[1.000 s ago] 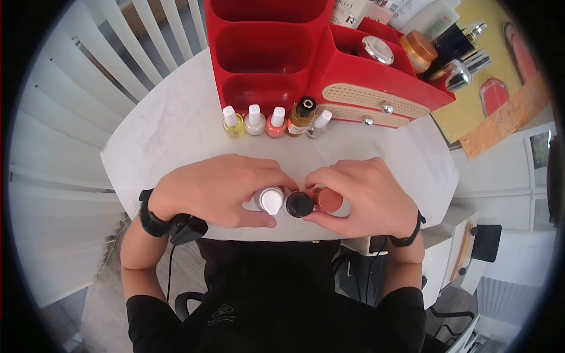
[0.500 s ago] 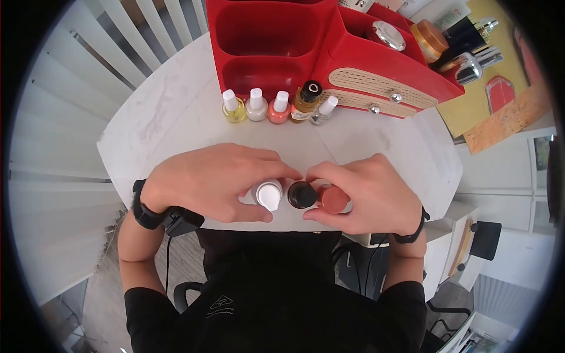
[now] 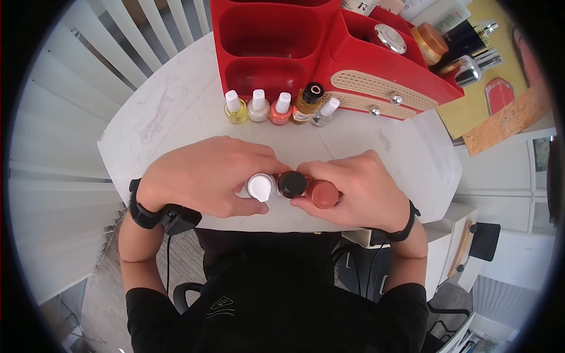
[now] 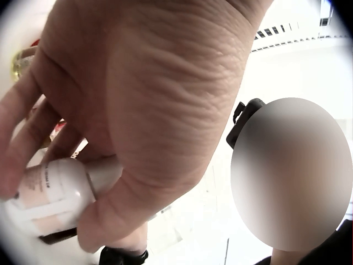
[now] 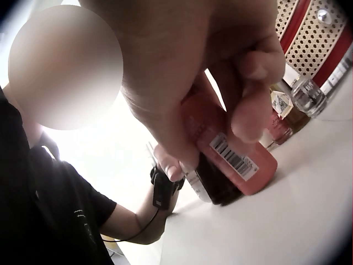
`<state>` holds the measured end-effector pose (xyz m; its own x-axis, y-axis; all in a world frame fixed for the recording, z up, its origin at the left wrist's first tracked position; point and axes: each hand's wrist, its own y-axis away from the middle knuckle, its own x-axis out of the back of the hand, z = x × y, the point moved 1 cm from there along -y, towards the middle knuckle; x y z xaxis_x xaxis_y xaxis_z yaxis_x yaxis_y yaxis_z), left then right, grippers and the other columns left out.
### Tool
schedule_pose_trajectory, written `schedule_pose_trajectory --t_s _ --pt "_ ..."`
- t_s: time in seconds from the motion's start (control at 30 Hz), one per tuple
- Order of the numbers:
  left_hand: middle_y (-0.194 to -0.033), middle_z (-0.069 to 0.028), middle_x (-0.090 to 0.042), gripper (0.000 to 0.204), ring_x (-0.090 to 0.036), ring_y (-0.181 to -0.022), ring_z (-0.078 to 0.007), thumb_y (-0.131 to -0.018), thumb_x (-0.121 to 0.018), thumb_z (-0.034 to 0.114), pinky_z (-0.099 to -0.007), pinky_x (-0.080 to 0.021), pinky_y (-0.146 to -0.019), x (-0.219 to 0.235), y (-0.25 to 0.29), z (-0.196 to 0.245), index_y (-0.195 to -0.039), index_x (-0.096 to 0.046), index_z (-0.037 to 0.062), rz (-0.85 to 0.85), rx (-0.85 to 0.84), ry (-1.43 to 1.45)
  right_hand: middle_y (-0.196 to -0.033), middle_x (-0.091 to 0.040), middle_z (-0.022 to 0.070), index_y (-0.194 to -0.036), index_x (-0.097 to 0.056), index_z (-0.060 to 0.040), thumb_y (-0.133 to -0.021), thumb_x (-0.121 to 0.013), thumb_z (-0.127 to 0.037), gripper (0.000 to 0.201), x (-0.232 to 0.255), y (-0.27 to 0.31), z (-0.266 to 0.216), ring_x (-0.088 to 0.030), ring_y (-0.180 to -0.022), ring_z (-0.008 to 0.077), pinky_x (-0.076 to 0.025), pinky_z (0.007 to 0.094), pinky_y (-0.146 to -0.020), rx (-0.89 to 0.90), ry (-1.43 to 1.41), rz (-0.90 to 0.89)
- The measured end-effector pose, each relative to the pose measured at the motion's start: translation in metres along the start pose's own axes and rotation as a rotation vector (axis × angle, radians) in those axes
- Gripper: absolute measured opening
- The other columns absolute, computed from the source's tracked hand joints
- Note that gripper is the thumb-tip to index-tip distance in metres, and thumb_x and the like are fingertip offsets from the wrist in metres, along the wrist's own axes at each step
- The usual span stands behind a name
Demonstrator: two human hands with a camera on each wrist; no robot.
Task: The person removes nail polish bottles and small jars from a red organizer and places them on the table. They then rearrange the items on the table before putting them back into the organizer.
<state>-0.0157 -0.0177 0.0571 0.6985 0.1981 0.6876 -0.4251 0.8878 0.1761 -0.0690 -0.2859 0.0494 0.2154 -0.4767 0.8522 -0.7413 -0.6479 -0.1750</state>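
Three bottles stand side by side near the table's front edge. My left hand (image 3: 215, 176) holds the white bottle (image 3: 261, 187), curving fingers and thumb round it; its pale pink label (image 4: 34, 190) shows in the left wrist view. My right hand (image 3: 359, 191) grips the coral-red bottle (image 3: 323, 194), which bears a barcode sticker (image 5: 234, 157). Between these two is a dark bottle with a black cap (image 3: 291, 184). The right thumb and forefinger reach to that dark bottle's sides. In the right wrist view the bottles' bases are down at the white tabletop.
Behind the hands, several small nail polish bottles (image 3: 258, 107) and a brown bottle with a black cap (image 3: 308, 103) line up before a red organizer (image 3: 268, 67). Jars and cosmetics fill its right side. White blinds (image 3: 65, 147) flank the table on the left.
Both hands and the three bottles have shifted slightly left and away from the body. The white, dark and coral-red bottles now sit closer together. The head view has tilted a little.
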Motion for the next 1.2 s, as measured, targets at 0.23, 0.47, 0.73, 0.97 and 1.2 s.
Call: schedule_pose_trajectory --t_s 0.23,0.47,0.73,0.97,1.2 --pt "-0.119 -0.0132 -0.074 0.065 -0.074 -0.109 -0.0359 -0.086 -0.088 0.020 -0.0434 -0.059 -0.094 0.001 0.000 -0.002 -0.146 -0.070 0.0066 0.018 0.027 -0.032 -0.076 -0.075 0.0051 -0.106 -0.080 -0.0111 -0.084 -0.097 -0.028 0.032 -0.003 -0.004 -0.003 -0.074 -0.065 0.0287 -0.058 0.0354 -0.062 -0.025 0.008 0.054" --pt "-0.121 -0.0126 -0.074 0.066 -0.075 -0.111 -0.0349 -0.086 -0.088 0.021 -0.0430 -0.060 -0.096 0.004 -0.001 -0.002 -0.148 -0.070 0.0076 -0.019 0.039 0.007 -0.077 -0.076 0.0065 -0.106 -0.079 -0.0100 -0.083 -0.099 -0.038 0.041 0.001 -0.002 -0.001 -0.075 -0.066 0.0308 -0.059 0.0358 -0.063 -0.085 -0.060 -0.032" --pt "-0.124 -0.0128 -0.074 0.064 -0.074 -0.114 -0.0343 -0.086 -0.089 0.020 -0.0419 -0.059 -0.098 0.007 -0.002 -0.003 -0.146 -0.070 0.0066 -0.049 0.041 0.052 -0.083 -0.078 0.0081 -0.105 -0.078 -0.0102 -0.083 -0.099 -0.043 0.044 0.000 -0.003 0.001 -0.077 -0.074 0.0323 -0.061 0.0372 -0.069 -0.083 -0.075 -0.055" --pt "-0.125 -0.0133 -0.074 0.067 -0.073 -0.115 -0.0346 -0.086 -0.090 0.021 -0.0427 -0.058 -0.099 0.005 0.000 -0.008 -0.148 -0.068 0.0063 -0.044 -0.004 0.077 -0.087 -0.080 0.0117 -0.111 -0.073 -0.0093 -0.091 -0.091 -0.042 0.043 -0.002 -0.001 0.004 -0.078 -0.078 0.0360 -0.059 0.0440 -0.070 -0.043 -0.123 -0.045" --pt "-0.126 -0.0143 -0.074 0.069 -0.073 -0.118 -0.0349 -0.088 -0.088 0.026 -0.0433 -0.058 -0.101 0.008 0.001 -0.005 -0.151 -0.066 0.0068 -0.085 0.057 0.120 -0.099 -0.082 0.0133 -0.120 -0.071 -0.0095 -0.087 -0.093 -0.031 0.045 0.000 0.001 0.007 -0.079 -0.088 0.0374 -0.062 0.0433 -0.077 -0.060 -0.173 -0.074"
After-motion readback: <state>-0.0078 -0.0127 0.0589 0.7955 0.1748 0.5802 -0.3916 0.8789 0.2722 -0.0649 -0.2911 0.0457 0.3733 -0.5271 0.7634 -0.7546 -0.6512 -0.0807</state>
